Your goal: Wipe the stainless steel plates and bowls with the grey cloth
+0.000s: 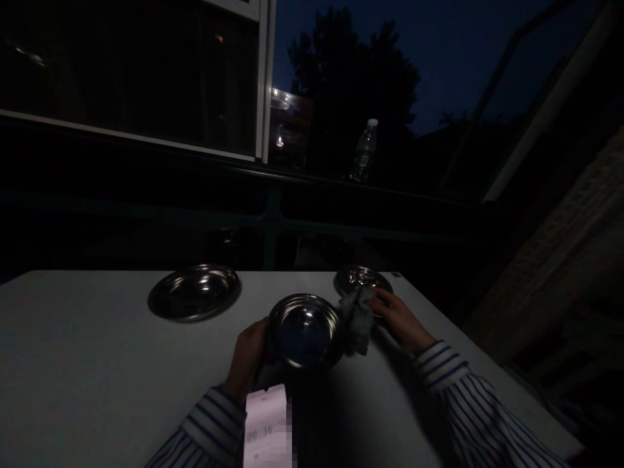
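The shiny metal bowl [305, 335] is near the middle of my view, over the white tabletop [82, 364], its left side held in my left grip [251, 351]. My right grip [397, 318] is closed on a crumpled grey cloth [358, 318] at the bowl's right side. Beyond these, one metal dish [192, 296] lies to the left, another dish [355, 277] behind the cloth, and a clear bottle [364, 153] stands by the window.
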### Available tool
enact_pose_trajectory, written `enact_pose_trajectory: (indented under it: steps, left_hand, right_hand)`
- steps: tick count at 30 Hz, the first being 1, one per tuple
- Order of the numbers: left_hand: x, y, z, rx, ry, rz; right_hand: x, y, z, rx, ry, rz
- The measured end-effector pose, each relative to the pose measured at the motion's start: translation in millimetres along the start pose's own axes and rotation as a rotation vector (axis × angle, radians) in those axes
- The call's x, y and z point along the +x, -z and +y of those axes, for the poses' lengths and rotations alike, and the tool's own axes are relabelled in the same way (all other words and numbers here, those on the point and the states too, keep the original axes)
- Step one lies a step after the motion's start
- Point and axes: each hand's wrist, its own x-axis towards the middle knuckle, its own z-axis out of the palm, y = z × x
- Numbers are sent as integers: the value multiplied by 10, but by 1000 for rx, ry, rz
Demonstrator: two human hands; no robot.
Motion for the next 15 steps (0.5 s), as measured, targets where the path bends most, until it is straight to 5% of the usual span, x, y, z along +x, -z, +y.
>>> enact_pose_trajectory:
  steps: [3,7,11,15]
  left_hand:
    - [-1,5,10,-20,25,-6]
    - [-38,-1,50,-14,8,-15]
    - [-98,-2,88,4,-31,-53]
    - [-83,30,71,24,-37,-50]
  right_hand:
    - [-243,117,275,310,-96,14]
    - [-470,118,624,447,-140,18]
    - [-584,104,756,286,-151,-16]
    - [-599,280,696,-125,-111,-15]
